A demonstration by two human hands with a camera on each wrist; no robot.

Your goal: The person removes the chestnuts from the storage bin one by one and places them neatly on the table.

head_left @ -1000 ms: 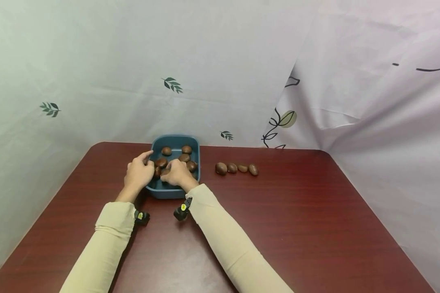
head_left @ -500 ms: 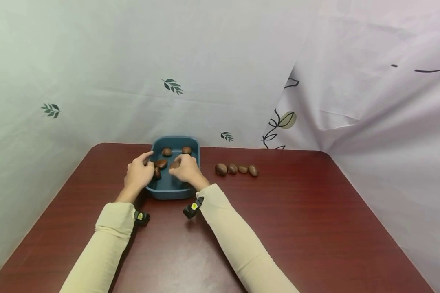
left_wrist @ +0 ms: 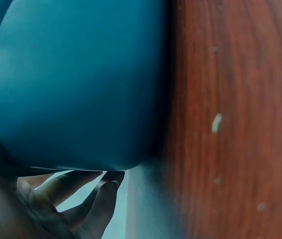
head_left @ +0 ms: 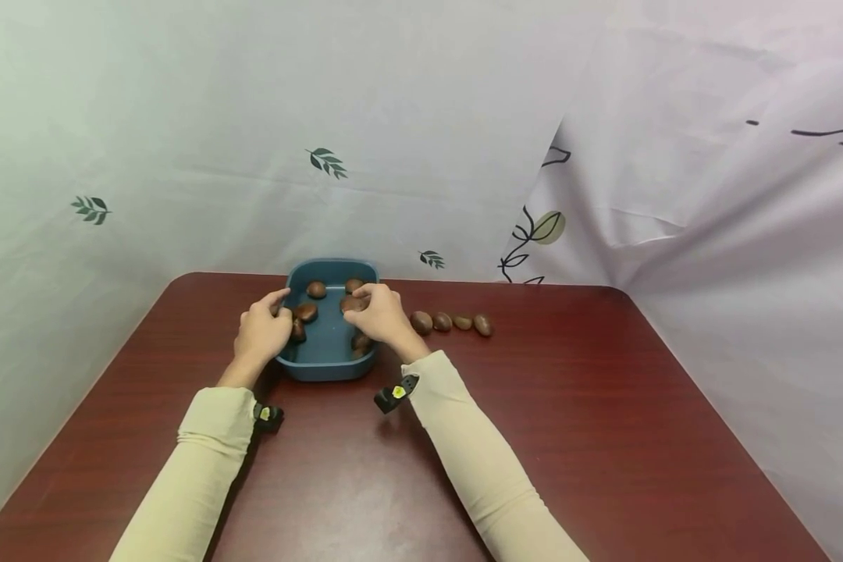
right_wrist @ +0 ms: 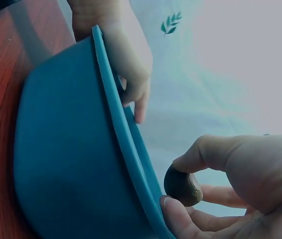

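Note:
In the head view a blue plastic bin [head_left: 326, 373] stands near the table's back edge. My left hand [head_left: 263, 334] grips its left wall at the rim, fingers bent over the edge. Inside lie several glossy brown chestnuts, one [head_left: 316, 289] at the back left and another [head_left: 305, 312] beside my left hand. My right hand [head_left: 382, 312] is over the right rim, pinching a chestnut [right_wrist: 181, 186] between thumb and fingers. A pale rough end shows on that nut in the right wrist view. The left wrist view shows the bin's outer wall [left_wrist: 76, 89] with left fingertips [left_wrist: 106, 196] past its edge.
Several chestnuts [head_left: 442, 321] lie in a row on the red-brown wooden table [head_left: 569, 406], just right of the bin. A pale cloth [head_left: 421, 140] with leaf prints hangs behind the table.
My right hand has risen from inside the bin and moved right and back to its right rim, carrying a chestnut. More of the bin's floor shows. My left hand has stayed put.

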